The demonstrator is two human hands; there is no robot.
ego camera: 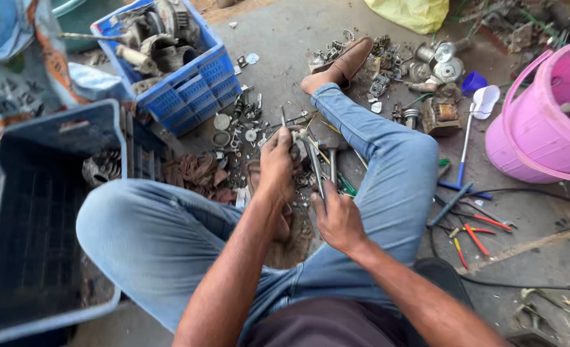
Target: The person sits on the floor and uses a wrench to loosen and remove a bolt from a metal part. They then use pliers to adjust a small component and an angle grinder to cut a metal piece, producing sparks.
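I sit on the floor in blue jeans with my knees bent. My left hand (276, 162) is closed around a small metal scrap part (296, 138) held upright between my legs. My right hand (337, 217) grips the handle of a long metal tool (315, 168) whose tip reaches up to the part. A hammer (332, 157) lies on the floor just beyond the part. Loose metal bits lie under both hands.
A blue crate (192, 83) with motor parts stands at the back left, a dark blue crate (21, 212) at my left. A pink bucket (542, 122) stands on the right. Pliers and screwdrivers (474, 228) lie at my right knee. Scrap metal (420, 71) is heaped by my foot.
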